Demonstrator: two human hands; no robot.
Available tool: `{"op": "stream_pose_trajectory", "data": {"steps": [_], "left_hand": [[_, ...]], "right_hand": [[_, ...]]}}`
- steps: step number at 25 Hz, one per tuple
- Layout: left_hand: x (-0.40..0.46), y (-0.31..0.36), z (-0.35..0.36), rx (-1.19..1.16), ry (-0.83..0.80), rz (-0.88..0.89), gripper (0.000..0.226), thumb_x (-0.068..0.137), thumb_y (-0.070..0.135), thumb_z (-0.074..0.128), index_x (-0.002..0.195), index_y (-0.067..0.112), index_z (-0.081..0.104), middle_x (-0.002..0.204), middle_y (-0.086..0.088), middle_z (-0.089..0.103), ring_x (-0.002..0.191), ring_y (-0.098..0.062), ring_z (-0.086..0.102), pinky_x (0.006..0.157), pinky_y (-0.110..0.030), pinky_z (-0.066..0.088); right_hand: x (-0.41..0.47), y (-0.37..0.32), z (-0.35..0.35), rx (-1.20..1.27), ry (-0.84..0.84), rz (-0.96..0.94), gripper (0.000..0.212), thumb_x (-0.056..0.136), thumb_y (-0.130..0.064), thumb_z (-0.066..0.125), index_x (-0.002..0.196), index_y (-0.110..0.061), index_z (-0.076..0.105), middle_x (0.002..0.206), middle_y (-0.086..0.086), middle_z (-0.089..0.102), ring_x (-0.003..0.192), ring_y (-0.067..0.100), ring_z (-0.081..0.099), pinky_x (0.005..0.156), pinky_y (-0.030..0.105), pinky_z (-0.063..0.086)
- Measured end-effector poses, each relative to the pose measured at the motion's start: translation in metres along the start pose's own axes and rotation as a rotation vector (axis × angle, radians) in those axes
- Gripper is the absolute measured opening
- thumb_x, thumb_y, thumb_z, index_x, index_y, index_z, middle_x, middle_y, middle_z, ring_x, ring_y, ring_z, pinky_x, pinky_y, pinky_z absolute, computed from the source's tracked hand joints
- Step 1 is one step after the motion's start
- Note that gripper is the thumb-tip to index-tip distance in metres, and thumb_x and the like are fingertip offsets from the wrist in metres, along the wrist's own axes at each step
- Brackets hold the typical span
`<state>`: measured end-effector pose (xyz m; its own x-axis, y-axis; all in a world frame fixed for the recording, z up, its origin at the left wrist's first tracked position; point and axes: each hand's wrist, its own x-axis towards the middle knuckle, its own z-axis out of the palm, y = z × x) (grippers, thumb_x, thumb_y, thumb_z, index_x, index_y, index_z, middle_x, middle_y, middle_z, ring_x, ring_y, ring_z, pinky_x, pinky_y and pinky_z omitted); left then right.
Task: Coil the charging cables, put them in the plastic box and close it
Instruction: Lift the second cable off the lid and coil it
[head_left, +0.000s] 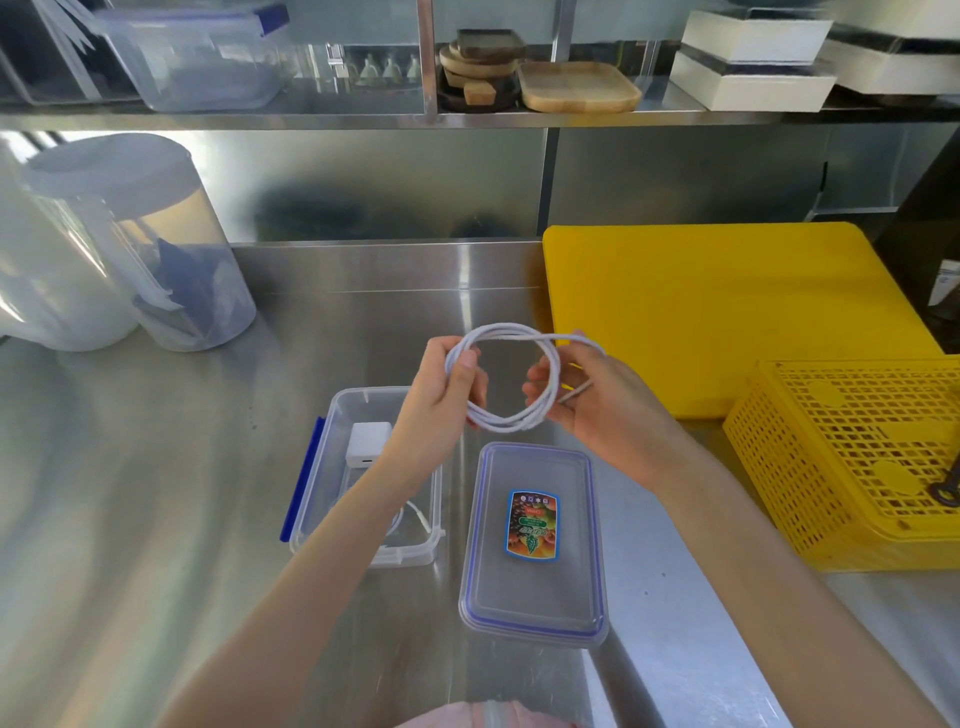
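White braided cable (511, 423), wound into several loops, hangs in the air between both hands above the steel counter (156, 493), seen from the head camera. The left hand (441, 400) pinches the coil's left side between thumb and fingers. The right hand (597, 405) curls around the right side, where a short tail with its metal plug (574, 392) sticks out past the fingers. Both hands are closed on the same coil and sit close together, not touching each other.

Below the left forearm stands the open plastic box (317, 483), clear with a blue clasp on its left edge. Inside it lie a white charger block (368, 441) and, nearer the front, what looks like another thin white cable (415, 517), partly hidden by the arm; whether that one is neatly coiled cannot be told. Just right of the box, apart from it, the clear lid (535, 613) with its blue seal and a colourful sticker rests flat on the counter.

Judging by this, the task is past its middle: one cable seems already stowed, and the coil in hand looks nearly finished, with only the plug end loose. Left to do: tuck that end, lower the coil into the box beside the charger, then fit the lid and snap the clasps. No further loose cables show on the counter.
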<state>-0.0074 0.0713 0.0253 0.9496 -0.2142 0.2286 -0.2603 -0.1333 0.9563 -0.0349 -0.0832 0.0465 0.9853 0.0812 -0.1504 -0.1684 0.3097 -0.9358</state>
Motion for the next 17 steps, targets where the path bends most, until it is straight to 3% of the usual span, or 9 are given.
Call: {"op": "stream_pose_trajectory", "data": {"steps": [2, 4, 6, 8, 13, 17], "left_hand": [[-0.001, 0.000, 0.007, 0.014, -0.037, 0.019, 0.021, 0.098, 0.013, 0.028, 0.086, 0.026, 0.039, 0.062, 0.001, 0.044, 0.048, 0.001, 0.046, 0.050, -0.011, 0.042], [-0.001, 0.001, 0.008, 0.033, -0.044, 0.030, 0.022, 0.098, 0.013, 0.028, 0.085, 0.027, 0.038, 0.062, 0.001, 0.043, 0.049, 0.002, 0.045, 0.053, -0.011, 0.041], [0.000, 0.002, 0.005, 0.054, -0.057, 0.030, 0.023, 0.098, 0.012, 0.028, 0.084, 0.027, 0.038, 0.061, 0.002, 0.043, 0.050, 0.002, 0.044, 0.055, -0.011, 0.040], [-0.002, 0.004, 0.004, 0.085, -0.078, 0.040, 0.023, 0.098, 0.013, 0.027, 0.084, 0.027, 0.038, 0.061, 0.003, 0.042, 0.050, 0.002, 0.044, 0.054, -0.011, 0.040], [-0.009, 0.002, 0.016, 0.164, -0.106, 0.079, 0.012, 0.098, 0.016, 0.028, 0.093, 0.021, 0.038, 0.062, 0.006, 0.043, 0.051, -0.001, 0.043, 0.053, -0.018, 0.039], [-0.009, 0.002, 0.014, 0.166, 0.013, 0.073, 0.008, 0.098, 0.017, 0.028, 0.096, 0.017, 0.037, 0.062, 0.005, 0.041, 0.049, 0.000, 0.040, 0.048, -0.016, 0.035]], "right_hand": [[0.003, 0.002, 0.001, 0.130, 0.005, 0.042, 0.039, 0.095, -0.038, 0.031, 0.082, -0.015, 0.061, 0.071, 0.003, 0.068, 0.071, 0.014, 0.066, 0.064, 0.024, 0.057], [0.004, 0.002, 0.000, -0.017, 0.025, 0.063, 0.043, 0.095, -0.042, 0.024, 0.085, -0.018, 0.058, 0.079, 0.005, 0.064, 0.076, 0.017, 0.061, 0.069, 0.030, 0.051], [0.005, 0.003, -0.003, -0.097, 0.094, 0.064, 0.044, 0.096, -0.042, 0.023, 0.078, -0.018, 0.056, 0.068, 0.002, 0.062, 0.067, 0.015, 0.055, 0.064, 0.027, 0.046], [0.006, 0.003, -0.003, 0.035, 0.130, 0.094, 0.044, 0.095, -0.042, 0.027, 0.073, -0.015, 0.054, 0.052, -0.001, 0.062, 0.054, 0.012, 0.057, 0.054, 0.023, 0.049], [0.008, 0.000, -0.003, 0.441, 0.055, 0.246, 0.045, 0.094, -0.043, 0.032, 0.076, -0.009, 0.055, 0.053, 0.002, 0.060, 0.039, 0.006, 0.053, 0.042, 0.015, 0.047], [0.005, -0.005, -0.003, 0.333, -0.091, 0.283, 0.029, 0.092, -0.029, 0.038, 0.074, -0.015, 0.055, 0.066, 0.001, 0.056, 0.033, 0.003, 0.039, 0.058, 0.022, 0.047]]}}
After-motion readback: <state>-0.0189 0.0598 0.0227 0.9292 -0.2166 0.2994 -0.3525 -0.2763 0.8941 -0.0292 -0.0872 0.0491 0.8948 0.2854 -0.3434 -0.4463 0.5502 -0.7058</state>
